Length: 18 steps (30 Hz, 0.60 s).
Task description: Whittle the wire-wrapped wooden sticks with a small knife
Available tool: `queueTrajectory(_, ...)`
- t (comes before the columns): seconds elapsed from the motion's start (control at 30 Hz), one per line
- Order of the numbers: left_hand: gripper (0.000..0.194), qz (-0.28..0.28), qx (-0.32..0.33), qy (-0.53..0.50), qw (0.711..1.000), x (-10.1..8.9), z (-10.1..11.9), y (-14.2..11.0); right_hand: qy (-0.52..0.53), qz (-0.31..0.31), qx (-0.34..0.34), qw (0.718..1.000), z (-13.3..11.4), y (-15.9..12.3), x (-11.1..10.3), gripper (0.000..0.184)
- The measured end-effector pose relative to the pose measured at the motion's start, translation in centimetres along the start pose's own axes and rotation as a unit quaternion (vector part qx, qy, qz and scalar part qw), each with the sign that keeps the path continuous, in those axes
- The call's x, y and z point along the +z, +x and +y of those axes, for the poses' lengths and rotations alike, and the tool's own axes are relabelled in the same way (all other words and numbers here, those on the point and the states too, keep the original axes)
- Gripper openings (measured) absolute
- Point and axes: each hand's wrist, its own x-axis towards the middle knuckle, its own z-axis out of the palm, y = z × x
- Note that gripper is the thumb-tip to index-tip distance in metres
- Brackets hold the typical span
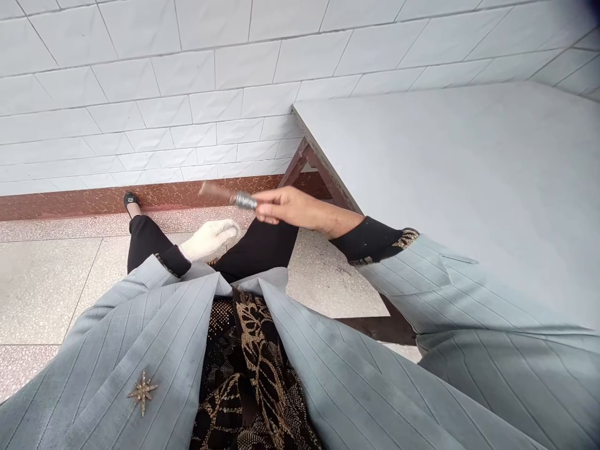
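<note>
My right hand [285,206], bare, reaches across from the right with thumb and fingers pinched on a stick wound with silver wire [245,200]. The coil lies right by my fingertips. The stick's brown far end [215,190] points left and is smeared by motion. Lower and to the left, my left hand [209,239] wears a white glove and is held closed over my lap. A pale greyish patch shows by its thumb, but I cannot make out whether it is a held thing. The two hands are apart.
A table with a pale grey top [450,175] and a brown frame stands at my right. Ahead is a white tiled wall [187,81] with a reddish-brown skirting [60,205]. The floor [42,287] is speckled tile. My legs in black trousers [262,247] are below.
</note>
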Motion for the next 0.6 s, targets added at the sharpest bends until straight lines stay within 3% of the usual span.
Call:
queueTrajectory(0.1,0.033,-0.012,0.003,0.030,0.999,0.6,0.0,-0.2,0.008,0.145,0.027,0.989,0.7,0.5,-0.2,0.019)
queueTrajectory(0.23,0.034,-0.048,0.007,0.144,0.988,0.8,0.5,-0.2,-0.119,0.166,0.102,0.974,1.3,0.8,-0.2,0.016)
queueTrajectory(0.43,0.037,-0.076,0.007,0.281,0.957,0.9,1.4,-0.2,-0.342,0.077,0.137,0.926,1.2,0.5,-0.1,0.024)
queueTrajectory(0.6,0.037,-0.086,0.041,0.342,0.935,1.1,1.3,-0.3,-0.434,-0.036,0.165,0.885,1.3,0.4,0.2,0.030)
